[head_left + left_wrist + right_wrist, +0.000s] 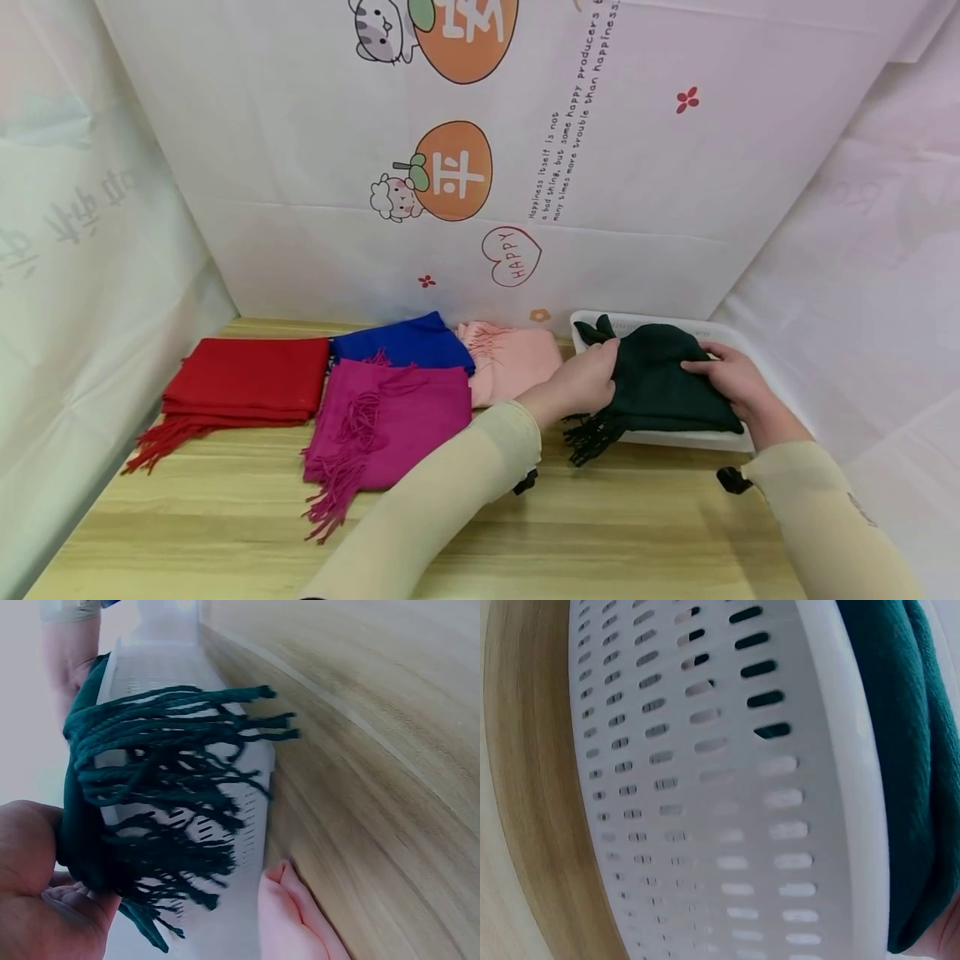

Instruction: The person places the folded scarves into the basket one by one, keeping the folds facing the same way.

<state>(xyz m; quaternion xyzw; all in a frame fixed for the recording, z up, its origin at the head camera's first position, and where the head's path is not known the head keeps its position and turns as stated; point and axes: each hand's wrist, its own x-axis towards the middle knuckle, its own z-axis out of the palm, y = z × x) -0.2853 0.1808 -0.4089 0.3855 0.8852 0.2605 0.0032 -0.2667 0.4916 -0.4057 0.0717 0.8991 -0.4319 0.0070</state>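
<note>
A folded dark green scarf (pixel 660 379) lies over the white perforated basket (pixel 738 342) at the right. My left hand (pixel 581 379) grips its left edge, thumb and fingers closed on the cloth. In the left wrist view that hand (pixel 45 892) holds the scarf's edge, and its fringe (pixel 165 750) hangs along the basket's slotted wall. At the opposite edge, my right hand (pixel 731 379) holds the scarf, thumb across the top and the other fingers behind the fold. The right wrist view has the scarf (pixel 907 765) just above the basket rim (pixel 855 772).
Left of the basket, a folded pink scarf (pixel 525 362) lies near the back wall. Beside it are a blue scarf (pixel 420 346), a magenta scarf (pixel 420 425) with fringe, and a red scarf (pixel 247 379). White printed sheets (pixel 637 208) enclose the wooden table (pixel 225 533).
</note>
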